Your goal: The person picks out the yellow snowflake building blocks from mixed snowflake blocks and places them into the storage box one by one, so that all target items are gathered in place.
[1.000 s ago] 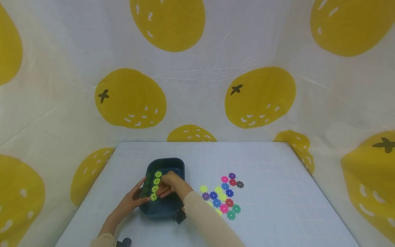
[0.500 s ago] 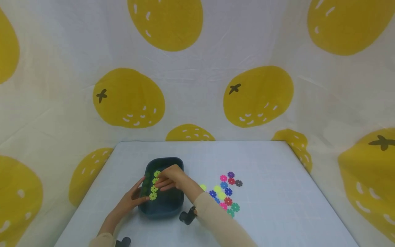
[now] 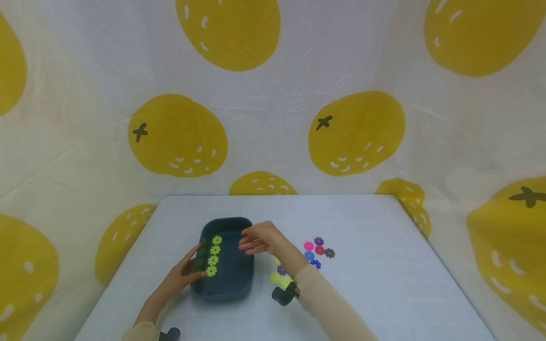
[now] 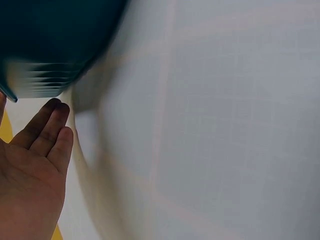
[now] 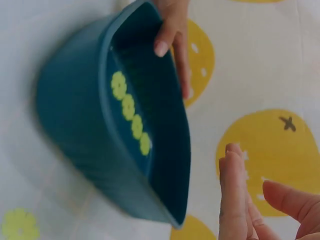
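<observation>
A dark teal plastic basket point(image 3: 222, 298) with slotted sides stands left of centre on the table. Inside it, several yellow-green flower-shaped discs point(image 3: 213, 261) form a row along the left side. My left hand point(image 3: 179, 275) holds the basket's left wall, its thumb over the rim and its fingers outside, where the left wrist view shows them extended near the slots. My right hand point(image 3: 262, 237) hovers over the basket's right rim; in the right wrist view, thumb and fingers point(image 5: 234, 195) are apart with nothing between them.
Loose flower discs in pink, purple, red point(image 3: 319, 250), blue and grey lie on the table point(image 3: 384, 284) right of the basket. Yellow-green discs point(image 3: 275, 278) lie nearer it; my right forearm hides part of the group. A fruit-patterned cloth point(image 3: 273, 142) hangs behind.
My right hand has lifted from the row of discs and moved right to the basket's right rim. My left hand keeps its place on the left wall.
</observation>
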Tool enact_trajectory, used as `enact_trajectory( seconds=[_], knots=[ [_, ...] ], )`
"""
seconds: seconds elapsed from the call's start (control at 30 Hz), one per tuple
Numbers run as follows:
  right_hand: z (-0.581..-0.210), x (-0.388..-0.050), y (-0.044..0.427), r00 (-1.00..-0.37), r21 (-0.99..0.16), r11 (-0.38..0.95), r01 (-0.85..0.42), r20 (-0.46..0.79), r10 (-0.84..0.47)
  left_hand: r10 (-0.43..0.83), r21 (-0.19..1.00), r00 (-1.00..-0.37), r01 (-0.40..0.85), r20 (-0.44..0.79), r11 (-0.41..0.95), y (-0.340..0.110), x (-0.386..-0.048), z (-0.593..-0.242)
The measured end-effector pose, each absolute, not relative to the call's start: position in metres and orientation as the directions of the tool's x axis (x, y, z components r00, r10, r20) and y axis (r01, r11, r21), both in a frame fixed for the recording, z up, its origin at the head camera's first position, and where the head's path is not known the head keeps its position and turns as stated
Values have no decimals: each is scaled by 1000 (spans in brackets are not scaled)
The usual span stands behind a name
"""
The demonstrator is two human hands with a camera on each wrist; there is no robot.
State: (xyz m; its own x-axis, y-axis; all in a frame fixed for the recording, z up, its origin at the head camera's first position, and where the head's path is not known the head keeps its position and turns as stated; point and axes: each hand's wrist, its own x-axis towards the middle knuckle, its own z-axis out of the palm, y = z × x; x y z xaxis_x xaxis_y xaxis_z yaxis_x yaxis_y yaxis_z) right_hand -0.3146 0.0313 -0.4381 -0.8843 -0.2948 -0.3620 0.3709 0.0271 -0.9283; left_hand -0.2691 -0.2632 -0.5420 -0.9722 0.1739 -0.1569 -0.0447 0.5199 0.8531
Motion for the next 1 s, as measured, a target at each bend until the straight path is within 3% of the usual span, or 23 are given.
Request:
enact_trajectory(
  seconds=[0.7, 1.0],
  knots=[
    [-496, -313, 148, -871, -867, 106, 487, -491, -17, 192, 860, -969, -38, -156, 508, -264, -268, -541],
    [-516, -305, 168, -895, -880, 168, 444, -444, 44, 184, 851, -969, -43, -162, 524, -264, -268, -542]
  ],
)
